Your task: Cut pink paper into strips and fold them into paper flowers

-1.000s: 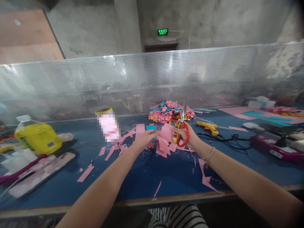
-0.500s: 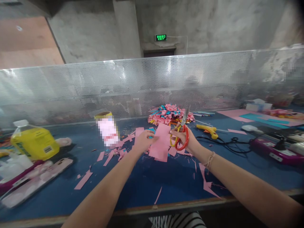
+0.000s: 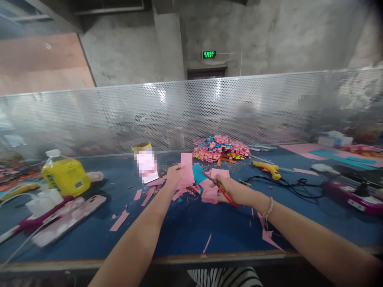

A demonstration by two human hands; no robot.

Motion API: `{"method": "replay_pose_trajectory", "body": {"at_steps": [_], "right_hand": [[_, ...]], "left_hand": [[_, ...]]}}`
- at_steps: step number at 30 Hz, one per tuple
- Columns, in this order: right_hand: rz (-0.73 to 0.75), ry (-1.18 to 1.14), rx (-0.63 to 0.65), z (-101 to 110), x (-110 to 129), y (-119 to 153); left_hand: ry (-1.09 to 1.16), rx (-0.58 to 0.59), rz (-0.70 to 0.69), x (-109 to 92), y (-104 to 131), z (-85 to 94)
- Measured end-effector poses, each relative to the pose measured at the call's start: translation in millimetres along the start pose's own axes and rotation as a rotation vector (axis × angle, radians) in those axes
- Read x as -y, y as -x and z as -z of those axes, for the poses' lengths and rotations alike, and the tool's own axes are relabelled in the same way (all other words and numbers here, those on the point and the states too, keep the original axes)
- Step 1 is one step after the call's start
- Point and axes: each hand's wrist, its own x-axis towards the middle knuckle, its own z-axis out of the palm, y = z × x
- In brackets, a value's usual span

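In the head view my left hand (image 3: 174, 176) is closed on a pink paper strip (image 3: 187, 165) that stands upright from its fingers. Scissors with red and yellow handles (image 3: 228, 195) are in my right hand (image 3: 235, 190), their blades pointing left. Beneath the blades is a blue paper piece (image 3: 197, 173), beside pink paper pieces (image 3: 210, 193). Whether my right fingers also touch that pink paper, I cannot tell. Behind the hands sits a heap of pink and blue cut-paper pieces (image 3: 220, 147).
Pink scraps (image 3: 120, 221) are scattered over the blue tabletop (image 3: 179, 235). At left are a yellow liquid bottle (image 3: 66, 175), a phone (image 3: 70, 221) and a power strip. A yellow glue gun (image 3: 267, 169) and a purple power strip (image 3: 350, 197) lie right. A perforated metal screen (image 3: 119, 119) stands behind.
My right hand has lowered the scissors from pointing up to pointing left over the papers. My left hand now holds a pink strip up, apart from the other pink pieces. The view has shifted slightly.
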Motion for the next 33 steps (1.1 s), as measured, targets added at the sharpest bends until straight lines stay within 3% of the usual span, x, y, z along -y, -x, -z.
{"method": "replay_pose_trajectory", "body": {"at_steps": [3, 8, 14, 16, 19, 22, 26, 33], "right_hand": [[0.007, 0.145, -0.019, -4.6, -8.1, 0.4], [-0.003, 0.103, -0.143, -11.2, -16.5, -4.8], [-0.050, -0.392, -0.446, -3.4, -3.5, -16.5], [-0.084, -0.563, -0.530, -0.9, -1.5, -19.9], [-0.122, -0.640, -0.642, 1.9, -2.8, -22.2], [-0.163, -0.623, -0.733, 4.4, -4.9, -21.9], [-0.212, -0.612, -0.790, 7.8, -3.5, -20.9], [-0.143, -0.373, -0.866, 10.3, -0.1, -18.1]], "left_hand": [[-0.073, -0.111, -0.056, 2.6, -4.5, -2.1], [-0.135, -0.099, -0.139, 1.3, -4.3, -9.8], [-0.150, -0.079, -0.293, -14.4, 12.5, -17.1], [-0.106, -0.013, -0.320, -19.1, 19.1, -22.3], [0.011, 0.126, -0.213, -22.6, 28.4, -34.7], [0.111, 0.210, -0.138, -25.2, 37.6, -46.8], [0.124, 0.242, -0.153, -32.5, 48.2, -53.7], [0.160, 0.437, -0.130, -41.7, 59.1, -56.4]]}}
